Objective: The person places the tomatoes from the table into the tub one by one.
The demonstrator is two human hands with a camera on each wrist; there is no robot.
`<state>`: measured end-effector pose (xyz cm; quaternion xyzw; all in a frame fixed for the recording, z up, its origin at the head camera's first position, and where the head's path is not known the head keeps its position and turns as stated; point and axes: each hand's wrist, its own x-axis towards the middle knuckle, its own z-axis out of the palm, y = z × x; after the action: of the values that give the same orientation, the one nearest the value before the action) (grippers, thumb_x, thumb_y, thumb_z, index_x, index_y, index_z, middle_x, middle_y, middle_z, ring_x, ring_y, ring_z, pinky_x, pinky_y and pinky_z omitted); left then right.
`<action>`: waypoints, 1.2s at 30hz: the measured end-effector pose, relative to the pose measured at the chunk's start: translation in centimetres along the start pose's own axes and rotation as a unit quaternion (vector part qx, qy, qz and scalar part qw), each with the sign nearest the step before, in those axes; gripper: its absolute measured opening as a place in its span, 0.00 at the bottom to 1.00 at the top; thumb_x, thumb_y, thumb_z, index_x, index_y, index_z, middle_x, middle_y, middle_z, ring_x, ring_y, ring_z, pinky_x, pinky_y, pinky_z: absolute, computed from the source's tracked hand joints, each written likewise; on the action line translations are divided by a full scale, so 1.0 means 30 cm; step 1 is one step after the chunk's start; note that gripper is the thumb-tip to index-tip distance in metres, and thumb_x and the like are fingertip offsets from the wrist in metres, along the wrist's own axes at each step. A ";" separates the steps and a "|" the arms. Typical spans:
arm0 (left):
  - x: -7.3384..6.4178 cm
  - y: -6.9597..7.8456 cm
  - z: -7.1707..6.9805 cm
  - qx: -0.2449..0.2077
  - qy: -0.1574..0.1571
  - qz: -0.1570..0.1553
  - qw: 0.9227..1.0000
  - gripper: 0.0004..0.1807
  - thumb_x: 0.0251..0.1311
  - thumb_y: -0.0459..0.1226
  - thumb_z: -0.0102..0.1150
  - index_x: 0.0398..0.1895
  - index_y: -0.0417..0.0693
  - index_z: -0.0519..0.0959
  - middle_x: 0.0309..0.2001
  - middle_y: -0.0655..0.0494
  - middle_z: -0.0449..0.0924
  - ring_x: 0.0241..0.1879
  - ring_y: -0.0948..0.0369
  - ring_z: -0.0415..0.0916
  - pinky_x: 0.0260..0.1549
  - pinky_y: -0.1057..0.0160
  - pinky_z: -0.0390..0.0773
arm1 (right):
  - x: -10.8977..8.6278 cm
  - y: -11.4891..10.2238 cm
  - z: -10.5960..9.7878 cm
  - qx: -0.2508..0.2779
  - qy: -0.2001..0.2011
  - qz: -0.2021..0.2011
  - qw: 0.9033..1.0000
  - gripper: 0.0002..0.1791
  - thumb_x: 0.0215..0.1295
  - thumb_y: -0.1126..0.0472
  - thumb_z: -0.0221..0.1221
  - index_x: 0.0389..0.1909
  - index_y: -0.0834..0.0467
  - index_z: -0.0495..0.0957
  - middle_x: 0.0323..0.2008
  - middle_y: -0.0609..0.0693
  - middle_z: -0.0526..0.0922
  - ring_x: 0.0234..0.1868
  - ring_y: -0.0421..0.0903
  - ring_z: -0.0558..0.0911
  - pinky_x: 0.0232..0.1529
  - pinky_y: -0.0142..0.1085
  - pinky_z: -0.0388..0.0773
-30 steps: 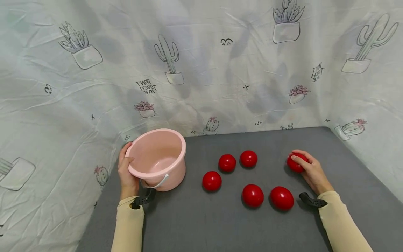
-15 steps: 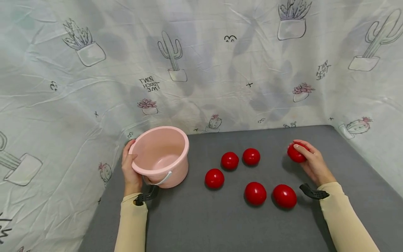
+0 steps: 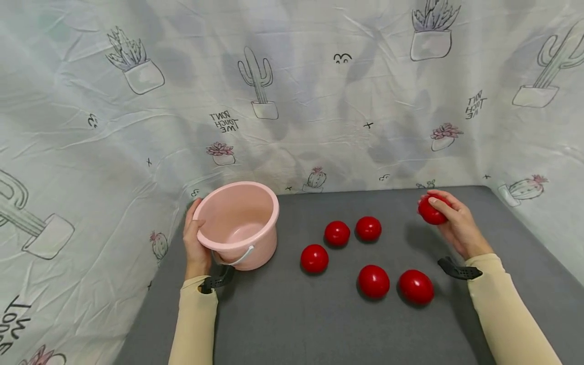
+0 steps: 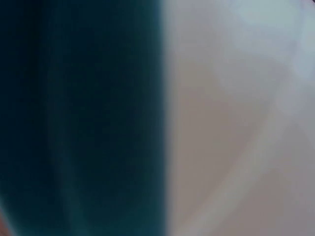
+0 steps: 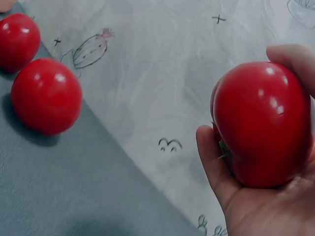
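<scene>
A pink bucket (image 3: pixel 266 248) with a pale handle stands at the left of the table, its mouth towards me. My left hand (image 3: pixel 196 248) grips its left side, thumb over the rim, fingers outside. The inside that shows holds nothing. The left wrist view is blurred, mostly a dark band beside a pale surface. On the right, my right hand (image 3: pixel 461 228) holds a red tomato (image 5: pixel 263 125) above the table, its shadow apart below. Green stem bits show at its side in the right wrist view. Several more tomatoes lie between the hands, among them a nearer one (image 3: pixel 373 282).
The grey tabletop (image 3: pixel 283 319) runs across the front. A pale cloth (image 3: pixel 301 137) printed with cacti hangs behind the table and along both sides, close behind the bucket. Another tomato (image 3: pixel 416 287) lies nearest to my right forearm.
My right hand has lifted the tomato up off the table. The left hand keeps its grip on the bucket. The whole head view has shifted slightly, with everything drifting right.
</scene>
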<state>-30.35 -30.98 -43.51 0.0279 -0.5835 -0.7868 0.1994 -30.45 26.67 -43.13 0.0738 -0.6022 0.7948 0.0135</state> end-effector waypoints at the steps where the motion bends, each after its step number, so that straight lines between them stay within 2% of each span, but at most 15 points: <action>1: 0.002 0.001 0.004 0.000 0.000 0.000 1.000 0.35 0.60 0.34 0.37 0.73 0.59 0.69 0.75 0.56 0.63 0.71 0.59 0.62 0.66 0.60 0.62 | 0.006 -0.007 0.004 -0.010 0.006 0.001 1.000 0.17 0.76 0.62 0.52 0.63 0.52 0.72 0.57 0.44 0.76 0.53 0.37 0.82 0.48 0.28 0.82; 4: 0.015 0.004 0.014 0.001 -0.002 0.003 1.000 0.34 0.60 0.34 0.37 0.72 0.59 0.69 0.74 0.56 0.64 0.70 0.59 0.63 0.65 0.60 0.62 | 0.023 -0.029 0.021 -0.037 0.023 0.009 0.999 0.18 0.76 0.60 0.53 0.63 0.52 0.72 0.58 0.44 0.74 0.55 0.38 0.79 0.49 0.26 0.81; 11: 0.043 0.002 0.027 -0.004 -0.016 0.011 1.000 0.34 0.60 0.34 0.37 0.72 0.57 0.70 0.72 0.55 0.67 0.69 0.59 0.65 0.64 0.60 0.63 | 0.058 -0.074 0.070 -0.045 0.015 0.007 0.999 0.19 0.76 0.59 0.53 0.65 0.53 0.70 0.61 0.45 0.70 0.58 0.40 0.75 0.50 0.26 0.81; 17: 0.024 -0.009 0.014 -0.015 -0.017 -0.002 1.000 0.34 0.61 0.33 0.35 0.72 0.56 0.69 0.72 0.54 0.67 0.69 0.59 0.64 0.63 0.61 0.64 | 0.068 -0.104 0.122 -0.072 -0.005 0.007 0.997 0.18 0.75 0.59 0.54 0.63 0.53 0.72 0.60 0.47 0.72 0.56 0.40 0.77 0.49 0.27 0.81; 23: 0.006 -0.003 0.012 -0.031 -0.018 0.001 0.999 0.35 0.60 0.32 0.34 0.73 0.56 0.68 0.72 0.55 0.67 0.69 0.59 0.64 0.63 0.60 0.64 | 0.110 -0.125 0.174 -0.085 -0.036 -0.002 0.996 0.18 0.75 0.59 0.55 0.63 0.52 0.73 0.60 0.44 0.74 0.58 0.42 0.74 0.49 0.28 0.81; 31: 0.019 0.038 0.011 -0.037 -0.012 0.017 0.999 0.35 0.60 0.32 0.34 0.72 0.54 0.69 0.72 0.53 0.66 0.68 0.56 0.64 0.61 0.59 0.65 | 0.218 -0.087 0.282 -0.050 -0.071 0.001 0.996 0.17 0.74 0.59 0.56 0.61 0.53 0.74 0.59 0.49 0.75 0.56 0.45 0.79 0.50 0.31 0.82; 36: -0.002 0.003 0.008 -0.038 -0.013 -0.002 0.999 0.35 0.60 0.32 0.34 0.73 0.54 0.68 0.72 0.53 0.66 0.68 0.57 0.64 0.62 0.60 0.65 | 0.271 -0.080 0.336 -0.040 -0.079 0.009 0.996 0.20 0.73 0.58 0.57 0.63 0.57 0.72 0.58 0.49 0.75 0.56 0.46 0.79 0.50 0.32 0.83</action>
<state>-30.33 -30.77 -43.36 0.0113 -0.5560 -0.8089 0.1909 -37.21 17.12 -37.09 0.1310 -0.6332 0.7619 -0.0382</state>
